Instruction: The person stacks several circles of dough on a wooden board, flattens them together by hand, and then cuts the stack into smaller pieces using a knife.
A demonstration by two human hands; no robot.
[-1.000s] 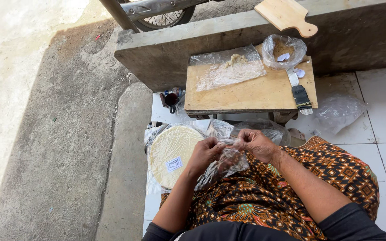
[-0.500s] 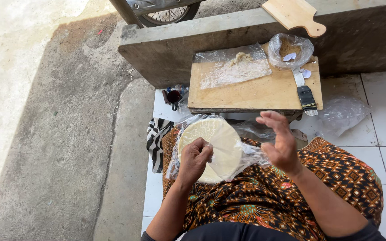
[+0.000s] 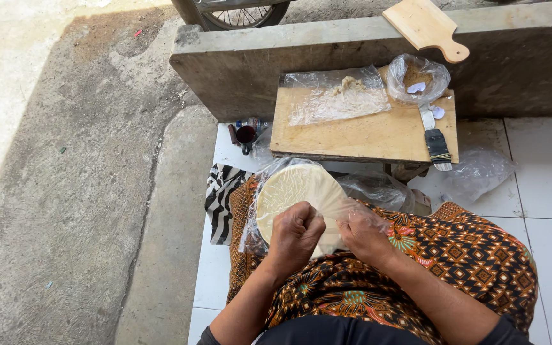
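1. The left hand [image 3: 296, 233] is clenched into a fist on the near edge of a clear plastic bag [image 3: 346, 207], gripping the film.
2. The right hand [image 3: 364, 231] sits just beside it at 3 o'clock, fingers curled and pinching the same film.
3. Inside that bag is a stack of round pale wrappers [image 3: 295, 191], lying tilted on the person's lap at about 11 o'clock from the hands, over a patterned batik cloth [image 3: 455, 249].
4. At 12 o'clock from the hands stands a low wooden board [image 3: 365, 134]. On its far left part lies a flat plastic sheet [image 3: 337, 99] with a small heap of pale shredded filling on it.
5. At the board's 1 o'clock corner a second, open clear bag [image 3: 416, 76] holds brownish contents and a few small pale scraps; what they are cannot be told.
6. A flat scraper with a dark handle [image 3: 434, 137] lies along the board's right edge.
7. A small dark cup [image 3: 246, 135] stands at the board's 9 o'clock side; its contents are not visible.
8. An empty crumpled bag [image 3: 477, 172] lies on the white tiles at 2 o'clock.
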